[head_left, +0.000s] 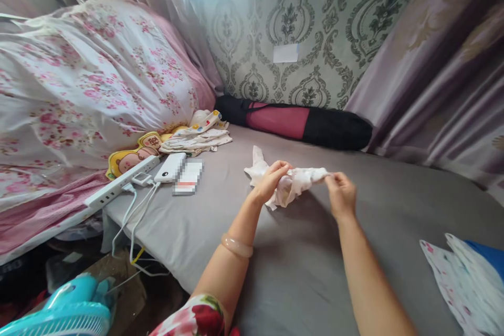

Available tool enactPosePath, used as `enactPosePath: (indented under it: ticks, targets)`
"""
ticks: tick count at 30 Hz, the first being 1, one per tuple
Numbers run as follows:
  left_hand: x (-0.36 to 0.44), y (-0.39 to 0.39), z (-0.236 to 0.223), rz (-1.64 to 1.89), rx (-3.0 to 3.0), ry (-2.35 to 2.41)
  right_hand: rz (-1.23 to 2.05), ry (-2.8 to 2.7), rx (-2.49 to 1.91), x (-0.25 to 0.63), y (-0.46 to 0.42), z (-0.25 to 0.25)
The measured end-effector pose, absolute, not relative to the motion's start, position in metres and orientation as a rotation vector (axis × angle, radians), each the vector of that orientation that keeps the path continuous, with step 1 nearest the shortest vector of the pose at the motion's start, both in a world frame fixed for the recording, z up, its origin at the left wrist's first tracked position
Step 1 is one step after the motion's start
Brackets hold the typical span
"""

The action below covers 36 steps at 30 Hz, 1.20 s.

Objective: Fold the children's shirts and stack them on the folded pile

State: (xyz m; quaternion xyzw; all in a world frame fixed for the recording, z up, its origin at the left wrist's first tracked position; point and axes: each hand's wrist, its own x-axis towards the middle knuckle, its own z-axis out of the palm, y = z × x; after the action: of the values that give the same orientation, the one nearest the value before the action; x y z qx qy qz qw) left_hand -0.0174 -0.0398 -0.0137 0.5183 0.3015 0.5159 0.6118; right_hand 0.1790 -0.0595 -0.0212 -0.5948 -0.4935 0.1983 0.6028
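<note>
A small white garment (289, 191), crumpled and faintly patterned, hangs between my two hands just over the grey bed sheet (299, 268). My left hand (271, 181) is closed around its middle, with part of the fabric sticking out to the left behind the fingers. At the right end, my right hand (340, 191) pinches the tip of a narrow sleeve-like part, which is stretched out between both hands. The exact cut of the garment cannot be made out in the folds.
Folded baby clothes (200, 134) lie at the back left near a power strip (122, 184), a white power bank (170, 168) and cables. A black and red long bag (293, 123) lies along the wall. Patterned cloths (464, 278) sit at right; a blue fan (59, 317) stands below left.
</note>
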Motion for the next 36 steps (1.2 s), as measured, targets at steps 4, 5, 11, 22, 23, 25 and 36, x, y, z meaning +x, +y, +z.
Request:
enactPosePath:
  ticks: [4, 5, 11, 22, 23, 25, 36]
  targets:
    - [-0.018, -0.054, 0.018, 1.024, 1.341, 0.516, -0.052, -1.159, -1.385, 0.183, -0.100, 0.046]
    - [-0.018, -0.057, 0.026, 0.993, 1.379, 0.477, -0.148, -1.147, -1.342, 0.183, -0.111, 0.060]
    - [-0.012, -0.052, 0.020, 0.983, 1.563, 0.580, -0.071, -1.380, -1.557, 0.205, -0.124, 0.071]
    - [0.012, -0.033, -0.042, 0.924, 1.511, 0.787, 0.583, -1.962, -1.969, 0.262, -0.097, 0.004]
    - [0.013, -0.033, -0.041, 0.929, 1.518, 0.782, 0.591, -1.931, -1.908, 0.259, -0.097, 0.005]
    - [0.014, -0.034, -0.039, 0.937, 1.537, 0.765, 0.606, -1.863, -1.782, 0.248, -0.094, 0.007]
    - [0.013, -0.040, -0.025, 0.830, 1.497, 0.779, 0.814, -1.882, -1.473, 0.198, -0.084, 0.009]
